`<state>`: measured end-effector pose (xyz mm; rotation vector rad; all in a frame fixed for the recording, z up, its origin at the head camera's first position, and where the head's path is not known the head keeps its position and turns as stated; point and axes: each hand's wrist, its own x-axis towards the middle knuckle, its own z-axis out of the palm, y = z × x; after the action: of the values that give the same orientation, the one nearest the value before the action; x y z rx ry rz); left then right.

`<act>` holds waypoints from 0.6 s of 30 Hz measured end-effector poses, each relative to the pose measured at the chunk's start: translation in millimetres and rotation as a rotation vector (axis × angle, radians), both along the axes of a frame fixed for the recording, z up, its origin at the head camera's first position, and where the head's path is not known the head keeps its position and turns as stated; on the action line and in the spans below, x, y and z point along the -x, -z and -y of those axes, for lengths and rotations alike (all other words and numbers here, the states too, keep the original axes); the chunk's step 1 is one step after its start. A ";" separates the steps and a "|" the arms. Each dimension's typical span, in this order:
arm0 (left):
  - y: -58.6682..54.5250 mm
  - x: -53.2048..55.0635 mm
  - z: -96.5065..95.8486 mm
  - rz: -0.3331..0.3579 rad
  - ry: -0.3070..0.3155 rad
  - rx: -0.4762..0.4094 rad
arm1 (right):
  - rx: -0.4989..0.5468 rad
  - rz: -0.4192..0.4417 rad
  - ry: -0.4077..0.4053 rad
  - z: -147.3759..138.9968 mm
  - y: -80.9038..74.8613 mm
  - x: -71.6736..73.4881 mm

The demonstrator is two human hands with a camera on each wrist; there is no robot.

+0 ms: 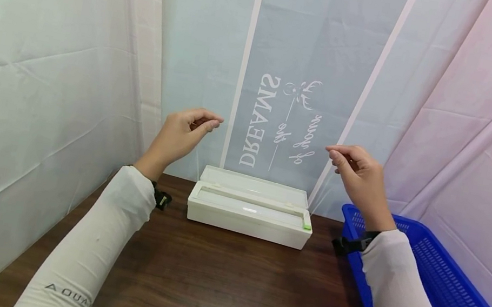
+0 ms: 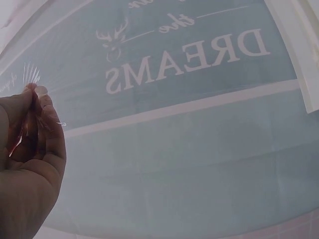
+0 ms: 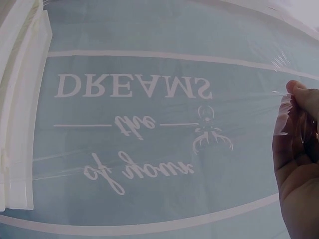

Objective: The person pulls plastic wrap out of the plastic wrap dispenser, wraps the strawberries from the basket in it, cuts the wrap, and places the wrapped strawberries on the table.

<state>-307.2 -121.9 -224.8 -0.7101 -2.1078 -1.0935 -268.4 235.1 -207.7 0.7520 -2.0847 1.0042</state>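
Observation:
A sheet of clear plastic wrap (image 3: pixel 280 60) rises from a white wrap dispenser (image 1: pixel 248 223) and spans between both hands. Its see-through film shows mostly as glints and fine creases. At its upper left corner my left hand (image 1: pixel 184 131) pinches it between thumb and fingertips. My right hand (image 1: pixel 357 172) pinches the opposite upper corner in the same way. In the left wrist view, creases in the wrap (image 2: pixel 31 72) fan out from the fingertips. Both hands are raised above the dispenser, whose lid (image 1: pixel 255 184) stands open at the back. A small green piece (image 1: pixel 306 227) sits at its right end.
A blue perforated plastic basket (image 1: pixel 454 289) stands at the right, partly behind the right forearm. The dispenser rests on a dark wooden table (image 1: pixel 222 286). Behind hangs a printed cloth (image 1: pixel 326 36) with mirrored lettering, and pale cloth walls (image 1: pixel 26 82) flank the sides.

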 end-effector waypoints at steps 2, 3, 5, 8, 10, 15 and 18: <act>-0.8 0.1 0.2 -0.002 -0.001 0.000 | -0.002 -0.011 0.000 0.5 -0.9 -0.8; -1.2 0.3 0.3 -0.003 -0.002 0.000 | -0.003 -0.016 0.001 0.2 -0.9 -0.1; -1.8 0.1 0.3 -0.003 -0.003 0.000 | -0.005 -0.022 0.001 -2.5 0.8 4.0; -3.1 -0.8 0.5 -0.004 -0.002 -0.006 | 0.000 -0.020 -0.003 -9.1 5.0 14.0; -4.1 -1.5 0.7 -0.004 -0.003 -0.008 | 0.004 -0.017 -0.001 -13.1 7.5 20.0; -6.9 -3.3 1.0 -0.010 0.000 -0.010 | 0.003 -0.037 0.005 -16.4 8.0 25.0; -8.4 -4.3 1.0 -0.021 0.006 -0.009 | 0.000 -0.042 0.014 -14.5 5.5 21.2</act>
<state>-302.9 -122.8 -216.5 -0.7209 -2.0831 -1.0940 -289.6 249.7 -213.2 0.7517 -2.0512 0.9727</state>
